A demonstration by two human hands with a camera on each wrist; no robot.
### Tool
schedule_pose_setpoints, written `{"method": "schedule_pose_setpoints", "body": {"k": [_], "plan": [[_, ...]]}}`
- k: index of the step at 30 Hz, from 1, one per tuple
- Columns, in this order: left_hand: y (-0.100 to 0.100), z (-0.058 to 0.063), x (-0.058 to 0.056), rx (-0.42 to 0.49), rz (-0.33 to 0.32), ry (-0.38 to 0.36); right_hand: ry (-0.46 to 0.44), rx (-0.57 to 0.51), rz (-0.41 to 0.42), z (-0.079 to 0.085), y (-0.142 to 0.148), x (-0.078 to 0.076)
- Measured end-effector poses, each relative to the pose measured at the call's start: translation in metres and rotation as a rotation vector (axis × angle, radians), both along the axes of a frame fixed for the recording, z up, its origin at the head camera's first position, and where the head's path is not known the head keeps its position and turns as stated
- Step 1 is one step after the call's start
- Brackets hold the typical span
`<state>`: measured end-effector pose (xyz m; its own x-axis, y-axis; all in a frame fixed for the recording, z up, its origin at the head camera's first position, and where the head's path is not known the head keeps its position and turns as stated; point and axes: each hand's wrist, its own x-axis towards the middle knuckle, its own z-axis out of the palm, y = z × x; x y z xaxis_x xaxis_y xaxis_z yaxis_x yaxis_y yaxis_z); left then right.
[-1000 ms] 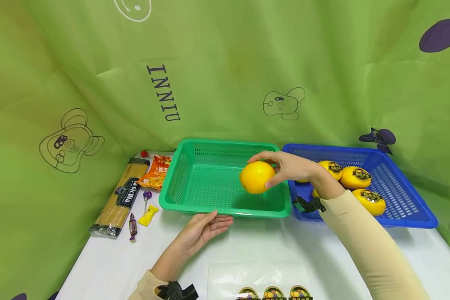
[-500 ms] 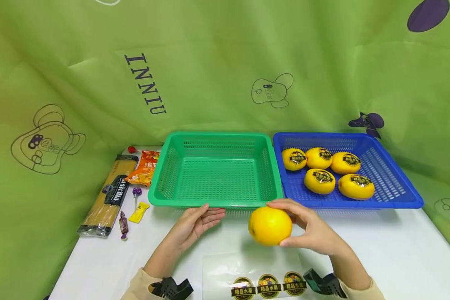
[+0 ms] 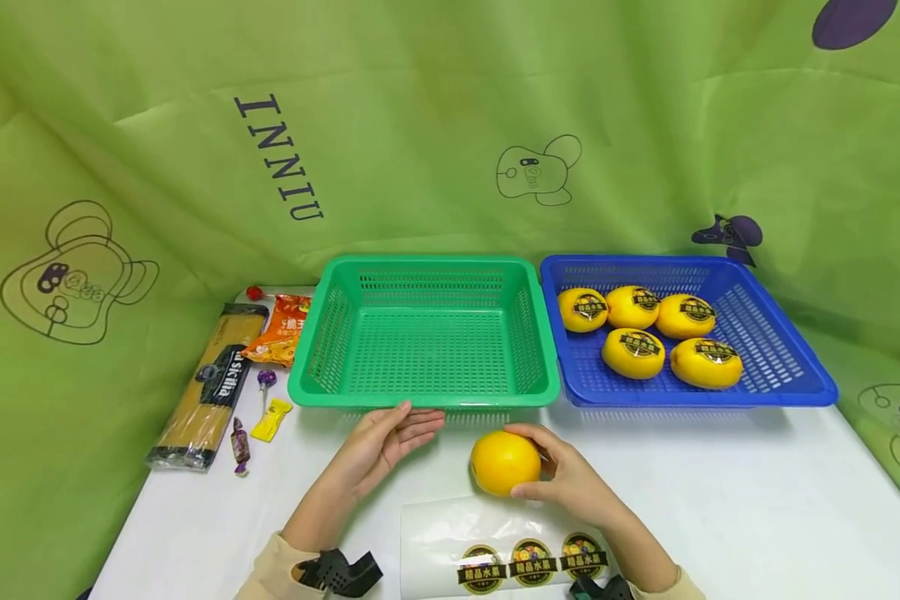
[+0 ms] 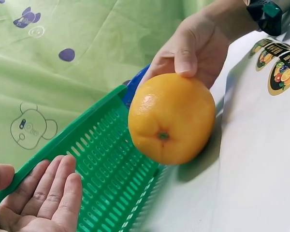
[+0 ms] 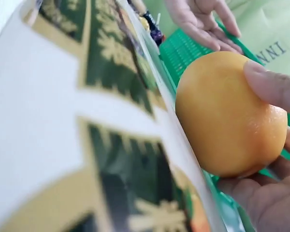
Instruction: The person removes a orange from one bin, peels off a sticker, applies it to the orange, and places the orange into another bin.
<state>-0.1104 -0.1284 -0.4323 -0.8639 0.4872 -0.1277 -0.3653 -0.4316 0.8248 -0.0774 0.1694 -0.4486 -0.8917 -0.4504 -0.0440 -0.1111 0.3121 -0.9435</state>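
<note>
My right hand (image 3: 570, 475) holds an orange (image 3: 504, 463) from its right side, thumb near and fingers far. The orange is just behind the sticker sheet (image 3: 450, 529); whether it touches the table cannot be told. In the left wrist view, the stem end of the orange (image 4: 171, 118) faces the camera, and no sticker shows on that side. My left hand (image 3: 378, 446) is at the front rim of the green basket (image 3: 420, 400), its fingers extended below the rim and its thumb beside it. Three round black-and-gold stickers (image 3: 532, 562) show along the sheet's near side.
A blue basket (image 3: 697, 398) to the right holds several stickered oranges (image 3: 633, 353). At left lie a spaghetti pack (image 3: 210, 387), an orange snack bag (image 3: 279, 329), a purple lollipop (image 3: 267, 379), a red lollipop (image 3: 254, 293) and wrapped candies (image 3: 272, 420).
My right hand has carried the orange from above the green basket down toward the table in front of it. My left hand has stayed at the basket's front rim.
</note>
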Motion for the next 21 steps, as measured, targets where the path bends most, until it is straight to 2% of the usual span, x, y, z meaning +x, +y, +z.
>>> {"method": "schedule_pose_setpoints", "body": {"k": [7, 11, 15, 21], "plan": [[0.0005, -0.0007, 0.0002, -0.004, 0.005, 0.001, -0.065, -0.014, 0.072, -0.0036, 0.0011, -0.004], [0.001, -0.0005, 0.0009, -0.006, 0.003, 0.006, -0.087, -0.013, 0.084, -0.0047, 0.0009, -0.0043], [0.0009, -0.0008, 0.0014, -0.017, -0.01, 0.027, -0.064, 0.031, 0.084, -0.0038, 0.0007, -0.0035], [0.0028, -0.0005, 0.0047, -0.085, -0.075, 0.074, -0.019, 0.124, 0.081, -0.0013, 0.0006, -0.0021]]}}
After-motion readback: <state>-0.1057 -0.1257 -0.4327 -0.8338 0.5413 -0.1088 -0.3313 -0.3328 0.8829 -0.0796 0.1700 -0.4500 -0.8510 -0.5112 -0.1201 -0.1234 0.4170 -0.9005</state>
